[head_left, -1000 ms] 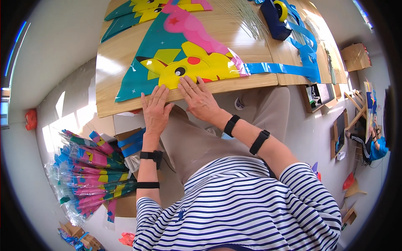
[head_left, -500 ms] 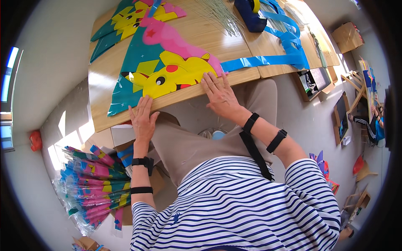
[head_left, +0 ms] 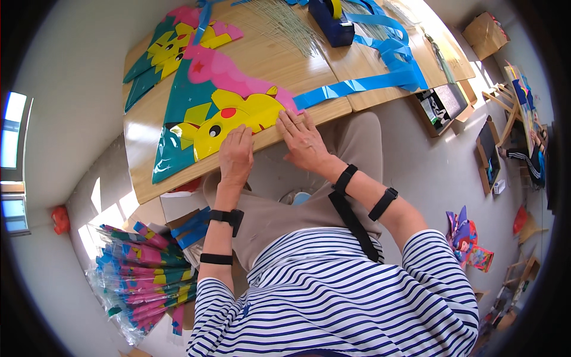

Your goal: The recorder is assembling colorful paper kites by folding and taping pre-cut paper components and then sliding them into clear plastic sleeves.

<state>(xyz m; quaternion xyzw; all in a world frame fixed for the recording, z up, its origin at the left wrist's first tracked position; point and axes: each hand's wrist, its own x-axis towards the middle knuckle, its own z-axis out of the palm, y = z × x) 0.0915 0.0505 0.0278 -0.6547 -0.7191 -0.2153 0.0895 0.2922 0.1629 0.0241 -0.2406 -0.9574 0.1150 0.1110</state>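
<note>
A triangular kite (head_left: 238,113) lies on the wooden table, green and pink with a big yellow cartoon animal. Its lower edge runs along the table's front edge. My left hand (head_left: 236,157) rests its fingertips on that edge, near the animal's mouth, fingers stretched out and close together. My right hand (head_left: 302,141) lies with spread fingers on the kite's right corner, beside the start of a long blue ribbon (head_left: 351,87). Neither hand visibly grips anything. The thumbs are partly hidden.
More such kites (head_left: 172,50) lie at the back left. Thin pale sticks (head_left: 288,24) and a dark blue tape dispenser (head_left: 331,24) stand farther back. Below left, folded kites (head_left: 146,262) in clear film fan out of a box. An open carton (head_left: 437,113) sits right of the table.
My left hand has slid right along the kite's lower edge, closer to my right hand. My right hand stays at the right corner. The whole view has shifted slightly.
</note>
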